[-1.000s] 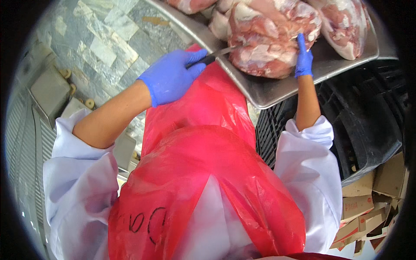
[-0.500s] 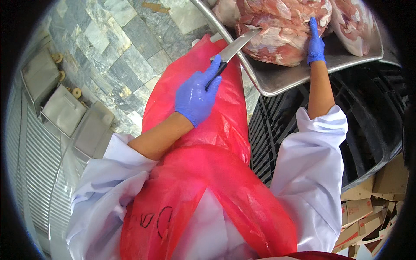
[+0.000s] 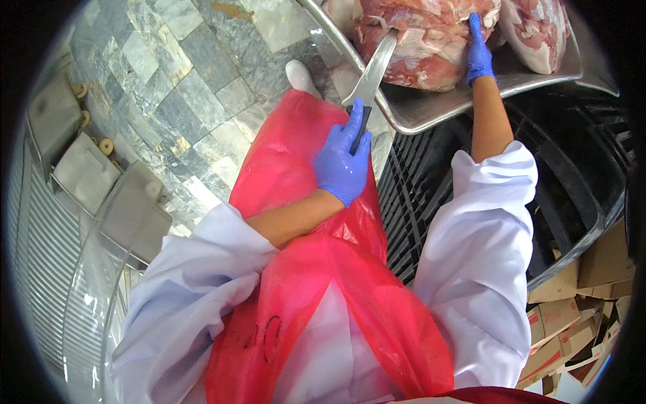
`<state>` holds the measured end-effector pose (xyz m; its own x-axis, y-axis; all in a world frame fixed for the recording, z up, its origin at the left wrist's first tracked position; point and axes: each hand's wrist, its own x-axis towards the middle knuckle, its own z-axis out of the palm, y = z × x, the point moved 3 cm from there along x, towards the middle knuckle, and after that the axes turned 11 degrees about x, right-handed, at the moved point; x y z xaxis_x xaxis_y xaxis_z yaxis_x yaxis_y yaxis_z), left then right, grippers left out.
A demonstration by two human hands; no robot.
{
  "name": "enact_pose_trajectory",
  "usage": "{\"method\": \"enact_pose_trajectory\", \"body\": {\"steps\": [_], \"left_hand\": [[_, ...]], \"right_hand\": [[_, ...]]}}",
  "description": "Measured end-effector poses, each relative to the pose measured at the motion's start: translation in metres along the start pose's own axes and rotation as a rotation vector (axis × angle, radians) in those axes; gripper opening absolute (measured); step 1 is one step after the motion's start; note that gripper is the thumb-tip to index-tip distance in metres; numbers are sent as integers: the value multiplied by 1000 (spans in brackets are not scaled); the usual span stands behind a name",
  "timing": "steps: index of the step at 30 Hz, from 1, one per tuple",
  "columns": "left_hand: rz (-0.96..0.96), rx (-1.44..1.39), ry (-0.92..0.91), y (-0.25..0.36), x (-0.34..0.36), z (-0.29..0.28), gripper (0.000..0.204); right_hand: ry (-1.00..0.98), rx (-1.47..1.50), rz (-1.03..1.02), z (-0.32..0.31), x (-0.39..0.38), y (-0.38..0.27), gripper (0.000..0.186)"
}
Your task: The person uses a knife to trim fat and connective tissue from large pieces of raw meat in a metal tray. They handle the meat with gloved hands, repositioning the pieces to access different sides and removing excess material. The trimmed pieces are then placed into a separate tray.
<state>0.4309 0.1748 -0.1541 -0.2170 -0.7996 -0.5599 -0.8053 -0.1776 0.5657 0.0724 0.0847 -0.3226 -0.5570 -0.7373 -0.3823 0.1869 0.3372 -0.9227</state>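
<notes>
Head: left fingers (image 3: 354,121) grip one knife (image 3: 374,73); right fingers (image 3: 475,27) unclear, touching one meat chunk (image 3: 427,52).

Knife (image 3: 374,71) ahead of the left grip (image 3: 342,165); in the tray (image 3: 424,111), meat (image 3: 418,50) lies left and right of the right grip (image 3: 478,55).

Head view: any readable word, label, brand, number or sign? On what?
Red apron: black handwriting on the front; not copied out here.
Cardboard boxes: red print on some, too small to read.
Knife: no lettering that I can make out.
Meat and metal tray: none visible.
</notes>
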Motion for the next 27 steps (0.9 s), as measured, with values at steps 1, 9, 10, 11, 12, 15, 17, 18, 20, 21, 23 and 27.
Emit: {"method": "enact_pose_trajectory", "body": {"steps": [1, 9, 10, 11, 12, 15, 17, 18, 20, 21, 23, 27], "left_hand": [[-49, -14, -60, 4, -4, 6, 65], [-82, -385, 23, 42, -17, 73, 64], [-70, -431, 9, 40, -19, 69, 64], [-40, -467, 20, 36, -22, 66, 63], [-9, -508, 28, 31, -24, 61, 62], [98, -557, 53, -7, -40, 34, 61], [97, -510, 20, -33, -54, 11, 61], [83, -438, 23, -44, -65, 1, 60], [105, -295, 44, -60, -63, -19, 60], [20, -279, 13, -65, -67, -21, 60], [35, -307, 39, -72, -70, -23, 60], [47, -369, 76, -74, -68, -23, 61]], "right_hand": [[8, 21, -17, 9, -8, -7, 88], [11, -86, 168, -3, 0, 1, 81], [55, -130, 216, -9, 0, 7, 81], [101, -191, 257, -9, 0, 12, 80], [151, -264, 264, -11, -4, 11, 80], [113, -642, -478, 31, -67, -66, 65], [-78, -910, -816, 50, -90, -85, 56], [-271, -1001, -857, 67, -95, -97, 53], [-484, -1114, -1000, 105, -105, -118, 44], [-526, -1146, -1103, 125, -114, -131, 37], [-684, -1305, -1064, 123, -92, -103, 44], [-869, -1472, -1093, 134, -85, -94, 41]]}}
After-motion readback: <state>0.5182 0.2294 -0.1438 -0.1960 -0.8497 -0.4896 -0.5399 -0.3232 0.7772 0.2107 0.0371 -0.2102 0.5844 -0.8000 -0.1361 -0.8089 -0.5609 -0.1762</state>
